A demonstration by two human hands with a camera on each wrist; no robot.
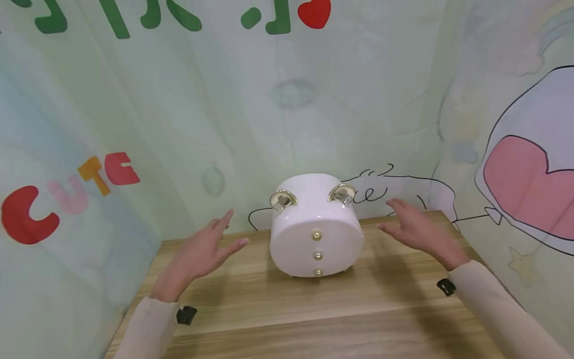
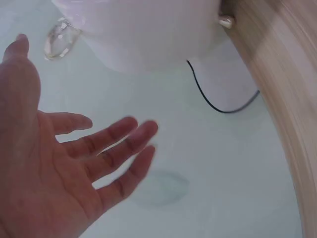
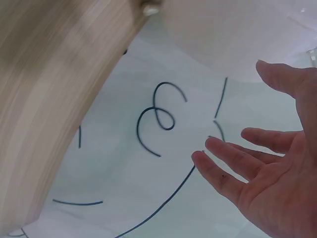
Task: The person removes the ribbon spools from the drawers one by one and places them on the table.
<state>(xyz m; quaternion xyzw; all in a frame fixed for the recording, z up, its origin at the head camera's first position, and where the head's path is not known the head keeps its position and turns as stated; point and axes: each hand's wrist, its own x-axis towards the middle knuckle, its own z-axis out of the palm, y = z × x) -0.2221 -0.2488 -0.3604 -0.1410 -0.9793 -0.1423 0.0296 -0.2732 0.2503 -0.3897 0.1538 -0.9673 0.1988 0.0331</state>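
Note:
A glossy white rounded case [image 1: 314,227] stands on the wooden table, several small gold balls in a row down its front. Two gold-rimmed round fittings [image 1: 283,199] sit on its upper left and upper right. To the left of the case hovers my left hand [image 1: 202,252], fingers spread and thumb pointing toward it. My right hand [image 1: 414,229] is on the other side, its fingers extended toward the case. Both hands are apart from it and hold nothing. In the left wrist view the palm of the left hand [image 2: 74,163] shows, with the white case [image 2: 143,29] above.
The wooden table [image 1: 278,324] reaches back to a pale green printed cloth [image 1: 358,99] hanging behind it. More printed cloth flanks the table, with coloured letters on the left and a pink heart [image 1: 520,184] on the right. Small black devices [image 1: 186,315] sit at both wrists.

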